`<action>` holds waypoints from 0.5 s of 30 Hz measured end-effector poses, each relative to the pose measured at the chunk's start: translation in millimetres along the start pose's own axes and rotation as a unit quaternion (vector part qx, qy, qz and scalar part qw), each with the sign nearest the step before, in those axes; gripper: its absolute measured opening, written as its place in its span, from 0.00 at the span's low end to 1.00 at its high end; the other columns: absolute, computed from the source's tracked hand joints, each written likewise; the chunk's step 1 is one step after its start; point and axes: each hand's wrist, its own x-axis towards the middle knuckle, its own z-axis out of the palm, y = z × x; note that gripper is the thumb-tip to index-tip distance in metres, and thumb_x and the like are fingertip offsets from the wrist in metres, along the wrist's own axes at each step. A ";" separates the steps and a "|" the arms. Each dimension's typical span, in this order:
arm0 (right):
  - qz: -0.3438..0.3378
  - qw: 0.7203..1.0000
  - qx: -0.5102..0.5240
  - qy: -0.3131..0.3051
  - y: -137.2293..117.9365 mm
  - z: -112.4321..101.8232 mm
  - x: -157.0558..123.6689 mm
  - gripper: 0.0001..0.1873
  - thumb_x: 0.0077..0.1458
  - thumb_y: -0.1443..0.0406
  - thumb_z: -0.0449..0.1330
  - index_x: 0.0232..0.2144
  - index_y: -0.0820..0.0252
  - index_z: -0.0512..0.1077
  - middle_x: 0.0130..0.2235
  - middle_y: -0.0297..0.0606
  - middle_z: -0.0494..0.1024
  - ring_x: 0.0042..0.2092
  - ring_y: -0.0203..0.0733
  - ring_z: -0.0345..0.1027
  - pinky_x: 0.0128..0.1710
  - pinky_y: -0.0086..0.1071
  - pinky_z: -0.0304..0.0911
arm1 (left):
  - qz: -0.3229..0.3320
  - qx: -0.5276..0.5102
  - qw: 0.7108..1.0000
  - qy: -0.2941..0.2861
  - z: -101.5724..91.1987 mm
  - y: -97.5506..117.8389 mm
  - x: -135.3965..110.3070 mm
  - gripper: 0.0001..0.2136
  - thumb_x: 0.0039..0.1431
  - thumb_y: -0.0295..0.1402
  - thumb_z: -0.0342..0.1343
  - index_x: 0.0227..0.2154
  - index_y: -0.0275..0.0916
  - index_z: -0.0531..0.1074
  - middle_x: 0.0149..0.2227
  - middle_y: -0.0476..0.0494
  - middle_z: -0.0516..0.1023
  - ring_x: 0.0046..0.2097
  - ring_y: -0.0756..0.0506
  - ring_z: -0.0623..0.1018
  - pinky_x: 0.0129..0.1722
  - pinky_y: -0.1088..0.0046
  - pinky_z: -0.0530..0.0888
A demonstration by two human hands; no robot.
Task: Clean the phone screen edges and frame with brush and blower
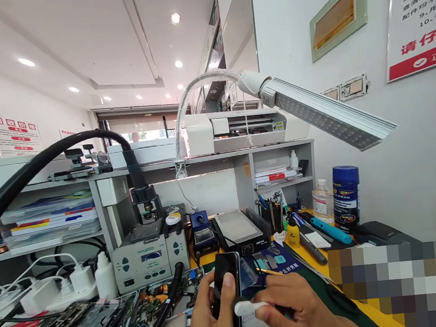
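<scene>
My left hand (210, 314) grips a black smartphone (225, 280), held upright on its edge over the workbench, with the thumb pressed on its dark face. My right hand (295, 304) is closed around a small white tool (248, 308), whose rounded tip sits against the lower side of the phone. Both hands are at the bottom centre of the view, close together. The lower part of the phone is hidden behind my hands.
A grey soldering station (150, 258) and a thick black hose (49, 158) stand to the left, above trays of circuit boards (154, 304). A black heating plate (241, 230), a yellow bottle (293, 233), a blue can (346, 193) and an LED desk lamp (328, 115) lie ahead and right.
</scene>
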 end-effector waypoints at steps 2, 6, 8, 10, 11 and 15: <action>0.015 1.000 -0.010 0.017 0.4 -1.0 1.1 0.25 0.73 0.56 0.50 0.27 0.61 0.76 0.22 0.33 0.70 0.24 0.35 0.60 0.26 0.30 0.54 | 0.002 0.002 1.000 0.002 0.1 0.4 -0.7 0.28 0.54 0.59 0.56 0.45 0.39 0.73 0.37 0.40 0.84 0.48 0.33 0.81 0.45 0.63 0.74; 0.018 0.999 -0.020 0.035 1.2 -1.2 1.7 0.26 0.73 0.57 0.50 0.25 0.61 0.74 0.21 0.32 0.68 0.24 0.35 0.59 0.25 0.30 0.52 | 0.000 0.016 1.000 -0.012 0.2 0.1 -1.2 0.27 0.56 0.57 0.54 0.45 0.38 0.72 0.38 0.38 0.84 0.44 0.34 0.82 0.44 0.62 0.73; 0.001 1.000 -0.015 0.027 1.4 -0.3 0.6 0.27 0.73 0.54 0.49 0.27 0.61 0.76 0.21 0.33 0.69 0.24 0.35 0.61 0.26 0.29 0.54 | 0.003 0.004 1.000 -0.018 0.3 -0.2 -0.9 0.28 0.56 0.57 0.54 0.46 0.37 0.70 0.38 0.38 0.84 0.42 0.35 0.82 0.45 0.61 0.73; -0.009 1.000 -0.012 0.022 1.6 0.3 -0.5 0.27 0.72 0.53 0.49 0.28 0.61 0.77 0.21 0.33 0.70 0.24 0.35 0.62 0.26 0.29 0.55 | 0.004 -0.009 1.000 -0.017 0.4 -0.2 -0.9 0.27 0.56 0.57 0.54 0.46 0.37 0.70 0.38 0.38 0.85 0.42 0.35 0.82 0.45 0.62 0.73; -0.007 1.000 -0.014 0.025 1.7 0.3 -0.7 0.27 0.73 0.54 0.49 0.28 0.61 0.76 0.21 0.32 0.70 0.24 0.35 0.62 0.26 0.29 0.55 | 0.005 -0.013 1.000 -0.015 0.5 -0.2 -1.0 0.27 0.56 0.57 0.55 0.46 0.37 0.71 0.38 0.38 0.85 0.42 0.36 0.82 0.45 0.63 0.74; 0.017 0.998 -0.028 0.048 1.7 -0.7 0.3 0.25 0.73 0.59 0.51 0.24 0.60 0.71 0.21 0.32 0.67 0.24 0.35 0.58 0.25 0.30 0.51 | -0.007 -0.016 1.000 -0.014 1.4 0.5 -2.1 0.27 0.54 0.57 0.57 0.45 0.38 0.71 0.36 0.40 0.84 0.43 0.35 0.82 0.43 0.65 0.74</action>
